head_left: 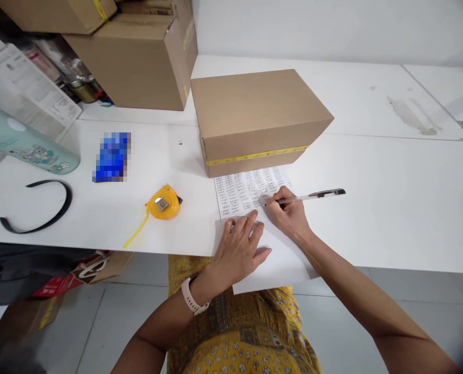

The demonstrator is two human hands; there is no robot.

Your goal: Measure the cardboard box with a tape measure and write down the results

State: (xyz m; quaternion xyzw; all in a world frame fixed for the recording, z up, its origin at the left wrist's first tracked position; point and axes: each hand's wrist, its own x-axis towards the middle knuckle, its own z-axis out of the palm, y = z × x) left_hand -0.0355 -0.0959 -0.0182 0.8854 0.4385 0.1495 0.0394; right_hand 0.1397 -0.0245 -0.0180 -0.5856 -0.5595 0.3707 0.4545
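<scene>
Head view: right hand [290,214] grips clear pen [311,196] on white paper sheet [280,262].
Left hand [239,248] splayed flat on it; far rows filled, near part blank.

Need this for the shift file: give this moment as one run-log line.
right hand: pen gripped, tip on sheet | left hand: flat on sheet | sheet: handwritten rows, beside cardboard box | yellow tape measure: left of sheet

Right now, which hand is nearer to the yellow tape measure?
Left. The left hand rests flat on the sheet, just right of the tape measure; the right hand is farther right, holding the pen.
</scene>
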